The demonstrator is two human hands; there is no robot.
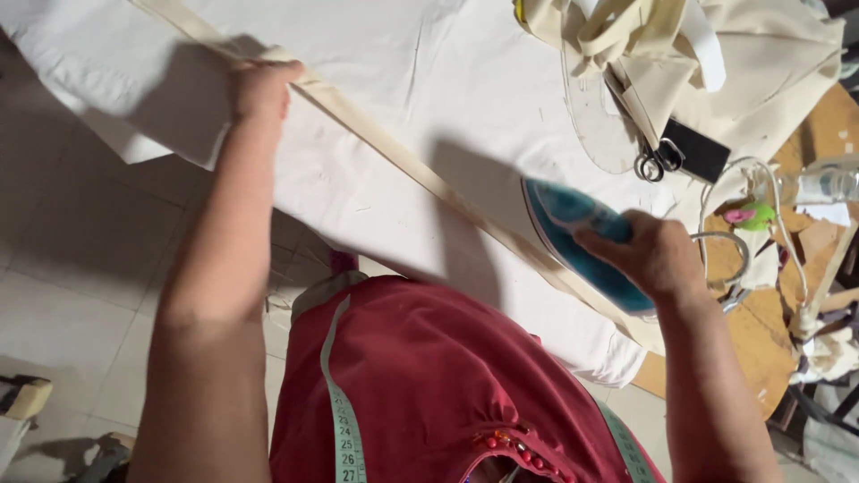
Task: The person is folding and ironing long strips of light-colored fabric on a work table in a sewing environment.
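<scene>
A long beige fabric strip [394, 152] runs diagonally across a white cloth-covered table [429, 63]. My left hand [261, 89] presses down on the strip near its far left end, fingers closed on it. My right hand [651, 255] grips the handle of a blue clothes iron [573, 224], which rests on the strip at the right side of the table. A green measuring tape [344, 420] hangs around my neck over my red garment.
A heap of beige fabric pieces [716, 54] lies at the top right. Scissors [658, 161] and a black card [698, 148] lie beside it. The iron's white cord [769, 206], a clear bottle [823, 183] and scraps sit on a wooden surface at the right. Tiled floor lies to the left.
</scene>
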